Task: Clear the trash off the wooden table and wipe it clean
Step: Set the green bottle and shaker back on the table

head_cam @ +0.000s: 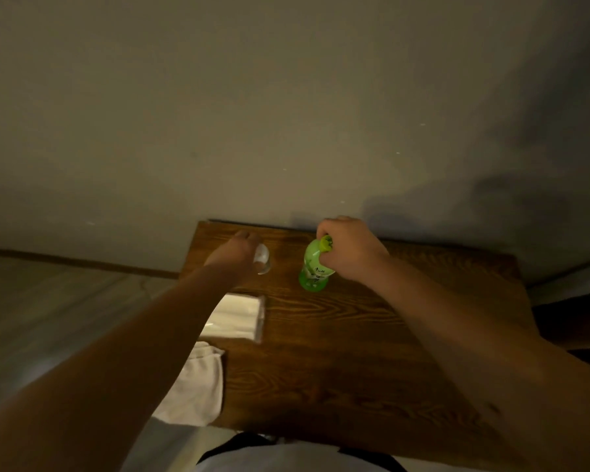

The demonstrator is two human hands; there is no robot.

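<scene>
A dark wooden table point(338, 352) stands against the wall. A green plastic bottle point(312, 270) with a yellow-green cap stands upright near the table's far edge; my right hand point(349, 248) is closed around its neck and cap. To the left, my left hand point(237, 253) is wrapped around a small clear plastic cup or bottle point(263, 260), mostly hidden by my fingers. A pack of white tissues point(239, 315) lies at the table's left side, partly under my left forearm. A white cloth point(198, 386) lies at the near left corner.
The grey wall rises directly behind the table. Pale floor with a skirting board runs to the left. A dark piece of furniture shows at the right edge. My torso is at the table's near edge.
</scene>
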